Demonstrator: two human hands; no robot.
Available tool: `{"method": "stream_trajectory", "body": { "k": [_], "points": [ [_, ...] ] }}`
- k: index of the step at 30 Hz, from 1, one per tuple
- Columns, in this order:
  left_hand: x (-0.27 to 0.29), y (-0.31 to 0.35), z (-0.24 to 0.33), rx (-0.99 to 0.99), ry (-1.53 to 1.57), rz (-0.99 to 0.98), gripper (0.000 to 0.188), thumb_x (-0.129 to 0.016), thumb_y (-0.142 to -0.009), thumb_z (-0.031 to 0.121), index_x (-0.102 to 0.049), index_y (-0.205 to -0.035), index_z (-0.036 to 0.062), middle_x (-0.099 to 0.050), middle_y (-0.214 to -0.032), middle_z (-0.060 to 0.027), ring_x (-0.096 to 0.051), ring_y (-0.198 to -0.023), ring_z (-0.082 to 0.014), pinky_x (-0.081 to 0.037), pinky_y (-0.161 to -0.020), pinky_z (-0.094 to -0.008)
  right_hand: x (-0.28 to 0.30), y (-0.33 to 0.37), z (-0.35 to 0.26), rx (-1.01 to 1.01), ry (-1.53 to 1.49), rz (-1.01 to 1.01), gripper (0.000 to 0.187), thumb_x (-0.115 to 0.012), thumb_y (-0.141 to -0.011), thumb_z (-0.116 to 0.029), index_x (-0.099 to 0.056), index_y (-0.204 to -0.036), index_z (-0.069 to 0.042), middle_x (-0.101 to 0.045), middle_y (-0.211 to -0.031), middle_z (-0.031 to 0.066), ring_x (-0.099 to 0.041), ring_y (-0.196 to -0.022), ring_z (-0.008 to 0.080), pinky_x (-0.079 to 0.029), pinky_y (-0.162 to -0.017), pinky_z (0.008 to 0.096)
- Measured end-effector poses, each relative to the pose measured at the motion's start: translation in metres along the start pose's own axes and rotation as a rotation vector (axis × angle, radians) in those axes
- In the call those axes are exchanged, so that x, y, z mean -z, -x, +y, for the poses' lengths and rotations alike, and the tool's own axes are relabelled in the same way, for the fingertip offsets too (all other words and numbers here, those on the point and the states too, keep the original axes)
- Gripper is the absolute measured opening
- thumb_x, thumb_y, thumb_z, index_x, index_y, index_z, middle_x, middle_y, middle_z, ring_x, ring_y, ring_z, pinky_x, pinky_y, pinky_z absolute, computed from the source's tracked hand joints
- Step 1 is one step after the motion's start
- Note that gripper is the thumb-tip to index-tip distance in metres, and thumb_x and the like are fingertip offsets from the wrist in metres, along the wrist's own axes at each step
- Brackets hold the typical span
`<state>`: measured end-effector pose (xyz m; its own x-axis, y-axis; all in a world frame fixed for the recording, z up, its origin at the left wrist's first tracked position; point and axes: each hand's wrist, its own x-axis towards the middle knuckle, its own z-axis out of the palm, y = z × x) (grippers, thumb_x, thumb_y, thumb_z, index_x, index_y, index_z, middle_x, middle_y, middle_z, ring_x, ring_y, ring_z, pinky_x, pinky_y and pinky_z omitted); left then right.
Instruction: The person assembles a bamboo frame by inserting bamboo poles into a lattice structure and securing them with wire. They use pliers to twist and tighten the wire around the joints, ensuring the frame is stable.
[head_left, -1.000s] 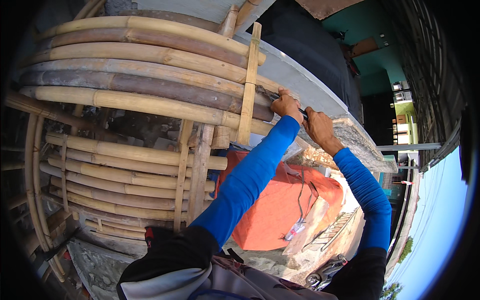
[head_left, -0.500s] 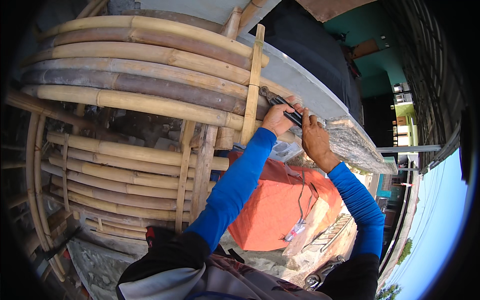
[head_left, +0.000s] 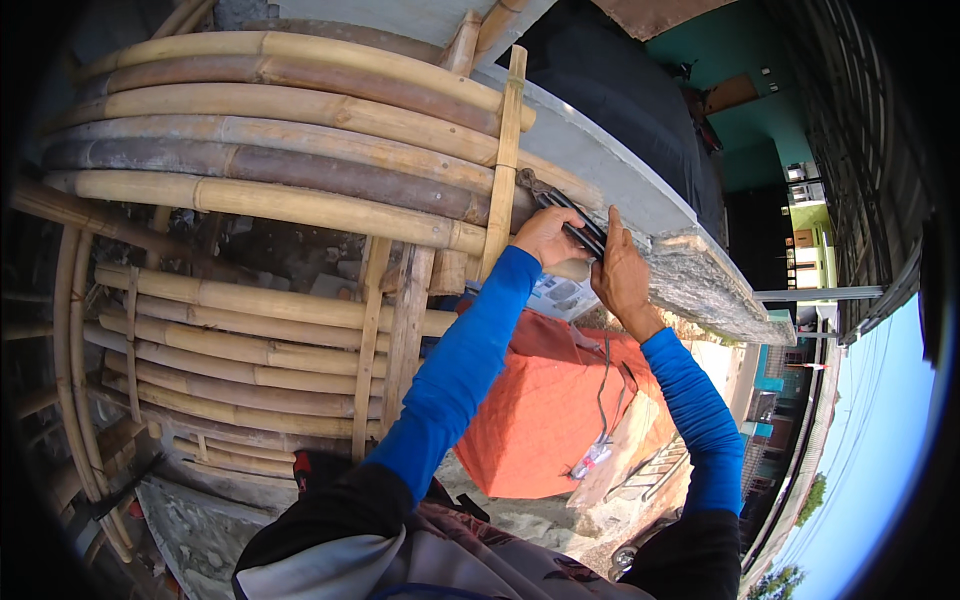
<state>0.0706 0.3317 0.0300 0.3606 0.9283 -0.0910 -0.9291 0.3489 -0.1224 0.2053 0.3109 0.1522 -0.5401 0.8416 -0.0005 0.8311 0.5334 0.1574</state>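
Both hands have slid a little lower and leftward along the scaffold since half a second ago, and the dark pliers now lie more steeply between them. Left hand curls its fingers over the end of a bamboo pole, just under the tool's nose, closed on the pole as far as I can see. Right hand is wrapped shut around the handles of the pliers, thumb pointing up along them. Whether the plier tips bite a wire or tie I cannot tell; they are too small and shadowed. Just beyond the right fingers runs the grey concrete ledge; beside the left fingers stands the upright bamboo slat.

From where I stand, the risk is a slip: if the tips lose their bite under a hard pull, the tool could jerk toward the left knuckles, or drop onto the orange tarpaulin far below.
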Motion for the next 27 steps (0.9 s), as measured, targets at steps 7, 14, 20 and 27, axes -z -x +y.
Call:
{"method": "stream_trajectory", "body": {
  "k": [7, 14, 20, 27],
  "points": [
    [-0.016, -0.007, -0.023, -0.306, -0.112, 0.319, 0.020, -0.056, -0.078, -0.009, -0.061, -0.097, -0.0024, -0.065, -0.087, -0.0177, -0.064, -0.073, -0.0290, -0.058, -0.076, -0.0478, 0.011, -0.019, 0.005, -0.081, -0.125, -0.123, 0.070, -0.080, -0.070, -0.026, -0.058, -0.133, -0.006, -0.067, -0.112, 0.0243, -0.070, -0.102, 0.0414, -0.057, -0.085, 0.0495],
    [-0.005, -0.004, -0.029, -0.285, 0.057, 0.011, 0.029, -0.056, -0.080, -0.004, -0.060, -0.107, 0.0054, -0.063, -0.095, -0.0117, -0.056, -0.071, -0.0208, -0.050, -0.069, -0.0367, 0.019, -0.009, -0.010, -0.040, -0.071, -0.011, 0.061, -0.083, -0.064, -0.017, -0.056, -0.117, -0.004, -0.060, -0.101, 0.0221, -0.064, -0.096, 0.0437, -0.054, -0.085, 0.0499],
    [-0.019, -0.008, -0.043, -0.344, 0.141, 0.106, 0.027, -0.056, -0.081, -0.005, -0.059, -0.104, 0.0070, -0.057, -0.089, -0.0063, -0.055, -0.074, -0.0191, -0.051, -0.071, -0.0367, 0.013, -0.017, 0.010, 0.071, -0.008, 0.048, 0.061, -0.085, -0.063, -0.012, -0.053, -0.113, -0.003, -0.056, -0.097, 0.0214, -0.060, -0.092, 0.0436, -0.051, -0.081, 0.0517],
    [-0.022, 0.002, -0.046, -0.457, 0.103, 0.089, 0.029, -0.053, -0.078, -0.003, -0.058, -0.105, 0.0060, -0.066, -0.100, -0.0134, -0.052, -0.066, -0.0165, -0.049, -0.058, -0.0348, 0.038, -0.026, 0.040, -0.017, -0.751, -0.374, 0.055, -0.080, -0.089, -0.032, -0.062, -0.128, 0.002, -0.072, -0.096, 0.0151, -0.064, -0.080, 0.0213, -0.050, -0.072, 0.0375]
  ]
}}
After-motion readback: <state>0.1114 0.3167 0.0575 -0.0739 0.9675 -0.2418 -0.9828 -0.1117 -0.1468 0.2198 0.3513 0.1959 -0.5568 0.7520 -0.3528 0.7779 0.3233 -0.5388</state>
